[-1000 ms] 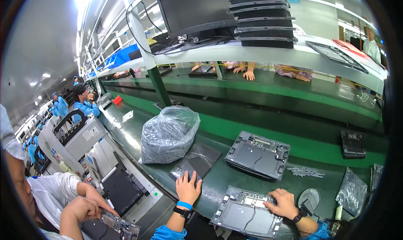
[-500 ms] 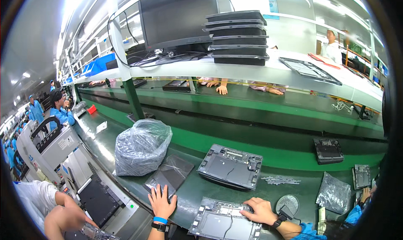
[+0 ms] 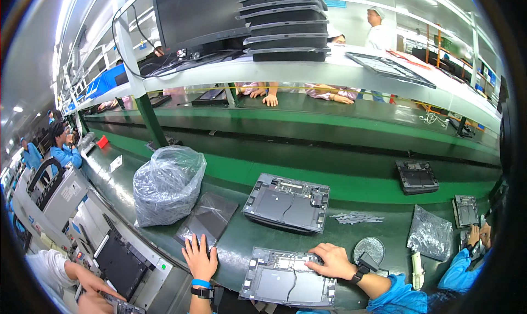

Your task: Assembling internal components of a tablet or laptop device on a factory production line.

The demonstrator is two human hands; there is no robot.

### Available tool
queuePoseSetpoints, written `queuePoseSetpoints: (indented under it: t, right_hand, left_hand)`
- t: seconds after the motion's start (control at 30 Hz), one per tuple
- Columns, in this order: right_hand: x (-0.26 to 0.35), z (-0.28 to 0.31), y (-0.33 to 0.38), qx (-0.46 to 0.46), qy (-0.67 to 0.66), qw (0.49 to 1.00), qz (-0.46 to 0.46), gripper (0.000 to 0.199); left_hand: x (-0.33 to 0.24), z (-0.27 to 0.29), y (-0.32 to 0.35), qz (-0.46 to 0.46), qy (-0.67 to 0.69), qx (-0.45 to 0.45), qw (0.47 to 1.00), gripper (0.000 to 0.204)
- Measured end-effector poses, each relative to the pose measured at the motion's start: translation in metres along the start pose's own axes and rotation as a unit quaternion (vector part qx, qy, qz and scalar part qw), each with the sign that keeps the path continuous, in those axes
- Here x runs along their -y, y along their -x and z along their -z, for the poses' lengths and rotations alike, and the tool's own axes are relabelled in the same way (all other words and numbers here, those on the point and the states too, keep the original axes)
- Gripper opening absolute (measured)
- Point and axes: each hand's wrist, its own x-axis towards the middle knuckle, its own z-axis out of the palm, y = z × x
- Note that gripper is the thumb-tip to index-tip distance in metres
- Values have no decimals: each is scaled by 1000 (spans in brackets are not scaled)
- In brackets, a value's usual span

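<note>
An opened laptop base [image 3: 263, 278], with its battery and circuit board bare, lies on the bench in front of me. My right hand [image 3: 334, 262] grips its far right corner, thumb over the board and fingers bent at the far edge. To the left my left hand [image 3: 200, 262] rests palm down with fingers spread, holding nothing. Its fingertips are at the near edge of a dark flat panel in clear plastic [image 3: 211, 218]. Beyond the laptop base sits a stack of similar opened bases [image 3: 285, 204].
A clear plastic bag [image 3: 169, 188] stands at left. Grey strips [image 3: 357, 219], a round metal dish [image 3: 369, 251] and a bubble-wrap bag [image 3: 431, 234] lie at right. Another opened unit [image 3: 417, 177] is farther back. Co-workers' hands [image 3: 475, 237] show at both sides. A shelf [image 3: 219, 72] crosses above.
The view has shifted, so the bench items sit further left and higher. My left hand stays spread; my right hand remains at the laptop base's corner. The left co-worker's arm has moved.
</note>
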Motion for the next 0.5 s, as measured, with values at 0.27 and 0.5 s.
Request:
queuePoseSetpoints:
  t: [0.27, 0.5]
  right_hand:
    - [9, 1, -2, 0, -8, 1000, -8, 35]
    - [7, -4, -2, -35, -29, 999, -15, 33]
  left_hand:
    - [2, 3, 3, 0, 9, -13, 1000, 59]
    - [-7, 8, -2, 0, -19, -23, 1000, 57]
